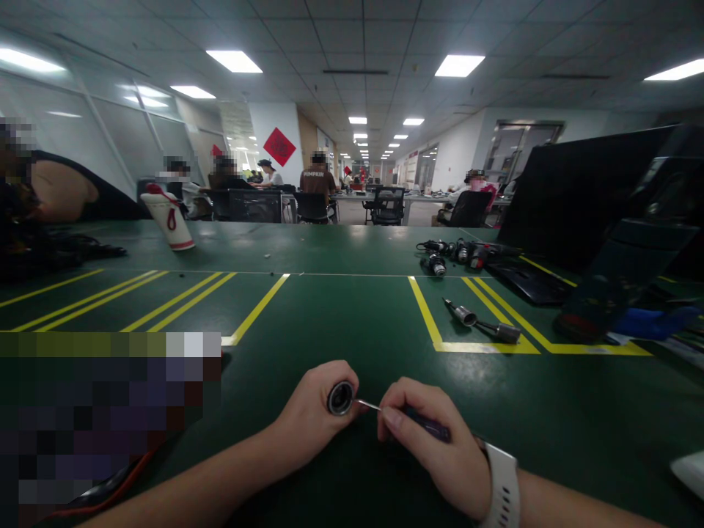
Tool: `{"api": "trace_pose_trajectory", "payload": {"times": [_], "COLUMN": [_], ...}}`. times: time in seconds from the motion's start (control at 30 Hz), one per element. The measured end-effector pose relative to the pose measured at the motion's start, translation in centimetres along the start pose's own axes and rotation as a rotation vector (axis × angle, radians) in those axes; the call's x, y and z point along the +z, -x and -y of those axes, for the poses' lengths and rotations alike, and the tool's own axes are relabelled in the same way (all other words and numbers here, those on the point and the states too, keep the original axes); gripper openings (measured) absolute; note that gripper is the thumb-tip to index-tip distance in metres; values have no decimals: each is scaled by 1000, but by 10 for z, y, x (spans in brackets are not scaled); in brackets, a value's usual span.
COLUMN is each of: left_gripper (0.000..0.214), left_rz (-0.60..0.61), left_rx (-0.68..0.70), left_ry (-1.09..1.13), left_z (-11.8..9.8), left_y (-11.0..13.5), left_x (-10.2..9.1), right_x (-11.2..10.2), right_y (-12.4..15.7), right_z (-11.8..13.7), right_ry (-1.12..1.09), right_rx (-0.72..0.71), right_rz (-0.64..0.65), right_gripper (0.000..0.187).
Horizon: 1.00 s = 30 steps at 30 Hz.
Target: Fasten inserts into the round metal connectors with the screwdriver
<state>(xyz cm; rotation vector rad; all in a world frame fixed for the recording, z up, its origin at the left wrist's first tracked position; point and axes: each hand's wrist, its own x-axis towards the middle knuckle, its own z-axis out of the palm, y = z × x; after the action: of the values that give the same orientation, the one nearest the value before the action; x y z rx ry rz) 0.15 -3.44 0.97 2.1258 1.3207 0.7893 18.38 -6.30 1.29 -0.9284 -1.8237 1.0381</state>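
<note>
My left hand [314, 402] is closed around a round, dark metal cylinder [340, 398], whose hollow open end faces me. In the fingers of my right hand [448, 447] is a screwdriver [433, 426] with a dark handle. Its thin metal shaft points left, and the tip reaches the left fingers beside the cylinder. Whether the tip touches the cylinder is hidden by those fingers. Both hands are above the green tabletop [341, 312], near its front edge. A pale watch strap circles my right wrist.
Two metal connectors with cable ends [503, 333] lie in a yellow-taped area at right. Behind them sit several more connectors [463, 253]. A dark bottle [619, 282] and a black monitor [577, 198] stand far right. A white cup [169, 220] is back left. Another person [66, 187] leans in at left.
</note>
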Motion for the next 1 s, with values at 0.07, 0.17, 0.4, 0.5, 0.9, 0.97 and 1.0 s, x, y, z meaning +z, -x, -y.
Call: {"api": "trace_pose_trajectory", "payload": {"times": [0.07, 0.17, 0.4, 0.5, 0.9, 0.97, 1.0], "left_gripper": [15, 15, 15, 16, 15, 15, 15], "left_rz": [7, 13, 7, 10, -4, 6, 8], "left_rx": [0, 3, 8, 12, 13, 23, 25], "left_ry": [-5, -5, -5, -23, -14, -15, -15], "left_z": [0, 0, 2, 2, 0, 1, 1], "left_y": [0, 1, 1, 1, 2, 1, 1], "left_x": [0, 0, 1, 1, 1, 1, 1], "right_x": [0, -2, -3, -2, -2, -2, -2], "right_y": [-3, -7, -4, 0, -11, -11, -10], "right_z": [-2, -4, -5, -2, -12, -12, -12], "right_ry": [-112, -317, -242, -61, -552, -561, -545], "right_rx": [57, 133, 86, 23, 198, 201, 193], "right_rz": [11, 18, -31, -25, 41, 35, 25], "right_gripper": [25, 23, 24, 27, 18, 17, 18]}}
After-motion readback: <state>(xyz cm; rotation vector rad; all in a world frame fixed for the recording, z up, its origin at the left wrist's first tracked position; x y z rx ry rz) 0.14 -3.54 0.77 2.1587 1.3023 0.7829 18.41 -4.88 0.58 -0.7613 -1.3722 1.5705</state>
